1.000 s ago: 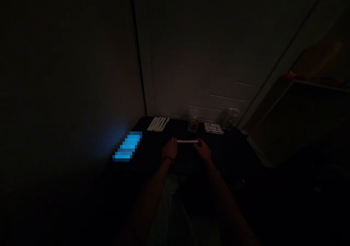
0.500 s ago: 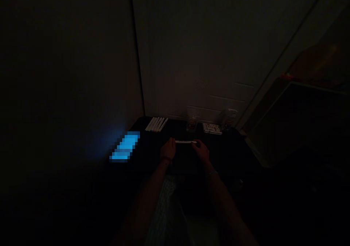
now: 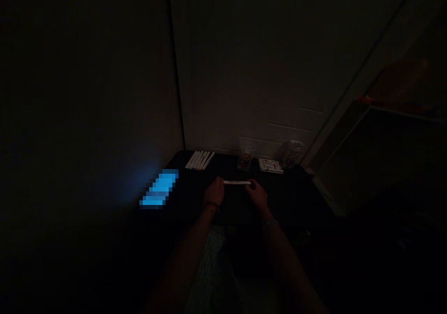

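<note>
The room is very dark. Over a small black table [image 3: 296,188], my left hand [image 3: 214,193] and my right hand [image 3: 257,194] hold a white marker [image 3: 236,182] level between them, one hand pinching each end. Both hands are closed round the marker's ends. A dark band circles my left wrist and a pale one my right. Several white markers [image 3: 200,160] lie side by side at the table's far left corner, beyond my left hand.
A glowing blue screen [image 3: 159,189], pixelated, lies at the table's left edge. Along the back edge stand two clear containers [image 3: 245,156] [image 3: 292,153] with a flat pack [image 3: 270,165] between them. A wall rises behind and a dark cabinet [image 3: 384,155] stands to the right.
The view shifted slightly. Both hands keep holding the marker in much the same place; the visible white length between them looks a little shorter.
</note>
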`<state>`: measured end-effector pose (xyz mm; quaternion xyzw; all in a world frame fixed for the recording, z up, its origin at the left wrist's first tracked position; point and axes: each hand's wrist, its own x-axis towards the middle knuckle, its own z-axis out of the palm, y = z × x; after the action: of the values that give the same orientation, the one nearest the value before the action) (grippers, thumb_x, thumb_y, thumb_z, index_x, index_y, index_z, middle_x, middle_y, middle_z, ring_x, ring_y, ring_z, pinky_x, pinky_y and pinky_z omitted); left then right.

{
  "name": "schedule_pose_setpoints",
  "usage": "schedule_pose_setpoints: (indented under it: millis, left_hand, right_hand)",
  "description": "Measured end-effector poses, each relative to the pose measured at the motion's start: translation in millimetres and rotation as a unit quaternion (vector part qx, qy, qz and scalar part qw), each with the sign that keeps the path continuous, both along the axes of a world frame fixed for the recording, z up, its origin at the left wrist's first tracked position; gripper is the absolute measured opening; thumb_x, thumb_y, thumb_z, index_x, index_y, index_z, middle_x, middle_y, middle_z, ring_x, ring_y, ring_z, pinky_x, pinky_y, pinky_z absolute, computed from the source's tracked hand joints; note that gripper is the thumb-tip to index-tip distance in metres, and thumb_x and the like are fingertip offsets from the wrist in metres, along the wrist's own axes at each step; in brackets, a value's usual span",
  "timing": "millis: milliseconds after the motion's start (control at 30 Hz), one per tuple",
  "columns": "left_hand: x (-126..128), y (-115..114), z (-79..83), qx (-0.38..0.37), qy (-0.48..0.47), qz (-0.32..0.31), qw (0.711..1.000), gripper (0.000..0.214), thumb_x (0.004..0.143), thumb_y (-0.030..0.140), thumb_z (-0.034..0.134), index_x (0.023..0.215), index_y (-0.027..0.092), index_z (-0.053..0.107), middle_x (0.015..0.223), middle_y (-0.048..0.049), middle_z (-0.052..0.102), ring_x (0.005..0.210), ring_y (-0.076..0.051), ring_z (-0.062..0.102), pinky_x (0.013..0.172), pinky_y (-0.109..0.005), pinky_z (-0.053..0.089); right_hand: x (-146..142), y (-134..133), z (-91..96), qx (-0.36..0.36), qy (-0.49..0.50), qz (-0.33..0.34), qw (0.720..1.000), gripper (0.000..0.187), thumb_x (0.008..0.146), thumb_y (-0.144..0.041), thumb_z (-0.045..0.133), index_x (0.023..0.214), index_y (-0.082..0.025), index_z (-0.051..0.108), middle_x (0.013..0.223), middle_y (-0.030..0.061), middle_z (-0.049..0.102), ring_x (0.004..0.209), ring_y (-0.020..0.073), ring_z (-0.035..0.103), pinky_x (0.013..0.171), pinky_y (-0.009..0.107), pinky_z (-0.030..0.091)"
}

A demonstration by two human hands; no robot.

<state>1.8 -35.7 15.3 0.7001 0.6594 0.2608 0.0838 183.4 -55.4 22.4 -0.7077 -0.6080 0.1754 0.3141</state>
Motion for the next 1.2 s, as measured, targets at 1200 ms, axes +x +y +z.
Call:
schedule_pose_setpoints:
  millis: [1200]
  left_hand:
    - [1.0,-0.3,0.5,0.027,-0.072,-0.024,0.997,0.036,0.085,0.039,0.02,0.103,0.023,0.047,0.103,-0.0034,0.054,0.09,-0.012,0.052,0.074,-0.022,0.035]
  right_hand:
    - [-8.8,1.5,-4.2,0.109,-0.166,-0.022,0.98,0.042,0.089,-0.035,0.011,0.092,-0.016,0.048,0.086,0.0066,0.056,0.076,0.0119,0.053,0.065,0.022,0.036]
